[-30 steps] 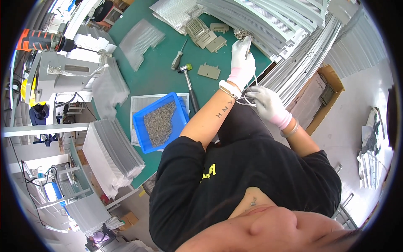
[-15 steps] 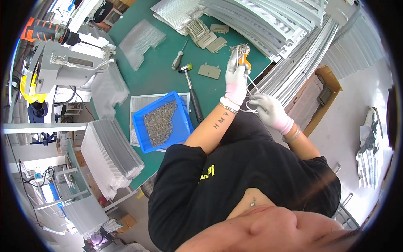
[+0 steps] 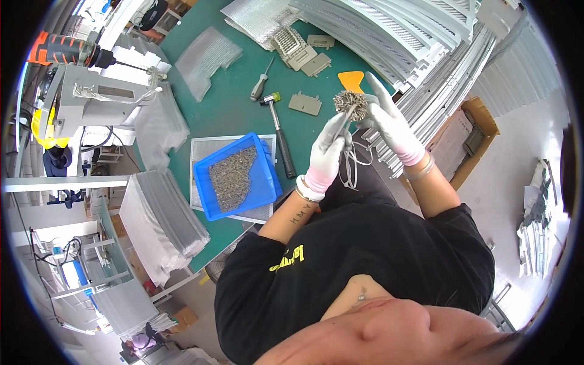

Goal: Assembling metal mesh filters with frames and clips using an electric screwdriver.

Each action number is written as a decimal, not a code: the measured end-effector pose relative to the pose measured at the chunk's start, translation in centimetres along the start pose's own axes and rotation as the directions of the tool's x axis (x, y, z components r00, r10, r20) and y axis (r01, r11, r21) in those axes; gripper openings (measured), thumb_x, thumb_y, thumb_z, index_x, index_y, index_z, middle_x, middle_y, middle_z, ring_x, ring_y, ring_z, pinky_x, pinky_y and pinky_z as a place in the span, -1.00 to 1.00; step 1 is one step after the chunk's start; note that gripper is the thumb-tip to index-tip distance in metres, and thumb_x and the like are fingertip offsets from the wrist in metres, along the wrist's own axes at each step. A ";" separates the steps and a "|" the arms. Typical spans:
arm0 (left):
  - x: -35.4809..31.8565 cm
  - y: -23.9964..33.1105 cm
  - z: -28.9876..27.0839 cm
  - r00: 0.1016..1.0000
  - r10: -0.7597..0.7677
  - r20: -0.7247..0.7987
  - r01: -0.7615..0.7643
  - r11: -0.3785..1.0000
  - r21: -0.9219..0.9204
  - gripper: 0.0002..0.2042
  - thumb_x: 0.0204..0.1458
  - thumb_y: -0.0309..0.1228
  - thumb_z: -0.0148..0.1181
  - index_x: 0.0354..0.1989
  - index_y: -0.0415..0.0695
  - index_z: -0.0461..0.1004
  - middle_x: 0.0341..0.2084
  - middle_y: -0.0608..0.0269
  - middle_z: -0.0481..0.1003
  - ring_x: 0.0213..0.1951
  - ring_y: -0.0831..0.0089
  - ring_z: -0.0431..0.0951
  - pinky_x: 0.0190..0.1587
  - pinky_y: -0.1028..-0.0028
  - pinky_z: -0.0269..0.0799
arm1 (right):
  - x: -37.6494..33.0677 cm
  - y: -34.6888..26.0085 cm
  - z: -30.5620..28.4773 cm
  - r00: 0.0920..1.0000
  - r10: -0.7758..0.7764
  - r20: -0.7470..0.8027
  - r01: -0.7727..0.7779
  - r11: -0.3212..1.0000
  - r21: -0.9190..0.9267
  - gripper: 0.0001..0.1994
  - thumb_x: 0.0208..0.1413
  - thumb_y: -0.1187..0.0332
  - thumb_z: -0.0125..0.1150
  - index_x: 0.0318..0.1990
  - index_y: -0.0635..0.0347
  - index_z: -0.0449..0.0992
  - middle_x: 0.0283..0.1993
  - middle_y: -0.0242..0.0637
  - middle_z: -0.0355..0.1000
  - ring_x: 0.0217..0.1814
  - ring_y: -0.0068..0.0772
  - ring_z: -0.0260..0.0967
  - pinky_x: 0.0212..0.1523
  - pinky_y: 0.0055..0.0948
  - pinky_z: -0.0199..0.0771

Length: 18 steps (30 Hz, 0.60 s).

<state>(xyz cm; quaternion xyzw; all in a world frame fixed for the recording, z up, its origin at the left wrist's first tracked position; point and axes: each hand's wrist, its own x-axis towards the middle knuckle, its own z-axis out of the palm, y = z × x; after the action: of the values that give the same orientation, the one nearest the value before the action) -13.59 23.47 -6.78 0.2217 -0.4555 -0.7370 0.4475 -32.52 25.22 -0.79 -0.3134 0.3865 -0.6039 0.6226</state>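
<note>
My left hand (image 3: 328, 152), in a white glove with a pink cuff, pinches the narrow end of a bristly, rounded clump of thin grey pieces (image 3: 350, 104). White straps or cords (image 3: 351, 165) hang in loops below it. My right hand (image 3: 394, 129), gloved the same way, is beside the clump with its index finger stretched out and its fingers apart; some fingertips touch or lie behind the clump. Just beyond is an orange wedge-shaped piece (image 3: 351, 80); whether it rests on the table or is touched I cannot tell.
A blue bin (image 3: 204, 182) of small grey pieces sits on a framed mesh panel. On the green table (image 3: 231, 115) lie a hammer (image 3: 281, 137), a screwdriver (image 3: 260, 85) and beige plates (image 3: 305, 104). Metal panels (image 3: 389, 42) are stacked far right. A cardboard box (image 3: 465, 155) stands at right.
The clump has moved nearer to me. My left hand has drawn back with it, and my right hand has risen from the cords to beside it. The orange piece now shows apart from the left hand.
</note>
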 end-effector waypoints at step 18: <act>-14.5 16.0 -4.3 0.727 0.087 -0.681 -0.158 0.986 -0.043 -0.51 0.35 -0.14 -0.04 0.35 -0.04 0.10 -0.12 0.25 0.40 -0.42 0.57 0.37 -0.48 0.59 0.22 | 5.5 6.6 21.4 0.357 0.003 0.934 0.788 0.537 -0.302 -0.27 -0.17 0.11 0.48 0.13 0.39 0.39 0.01 0.02 0.41 0.09 0.00 0.41 0.13 -0.22 0.43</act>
<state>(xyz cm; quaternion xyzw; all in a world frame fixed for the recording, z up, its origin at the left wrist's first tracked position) 4.22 30.99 3.88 0.4217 -0.2384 -0.5962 0.6403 -10.93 18.64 3.80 -0.8791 0.1237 -0.2956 0.3529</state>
